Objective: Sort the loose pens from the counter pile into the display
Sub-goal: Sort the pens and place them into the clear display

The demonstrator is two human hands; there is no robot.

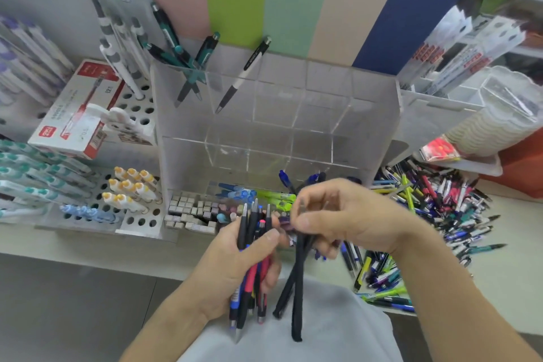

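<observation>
My left hand grips a bundle of pens, black, red and blue, tips pointing down toward me. My right hand sits just right of it, fingers curled, pinching a dark pen at the top of the bundle; blue pens poke out above its knuckles. Two black cords hang below the right hand. The clear acrylic display stands behind my hands, with teal pens and a black-and-white pen in its back compartments. The loose pen pile covers the counter on the right.
A perforated white rack with yellow-capped pens stands left of the display, beside a red-and-white pen box. Small grey erasers fill a front tray. Stacked clear containers stand at the back right. The counter's front edge runs just below my hands.
</observation>
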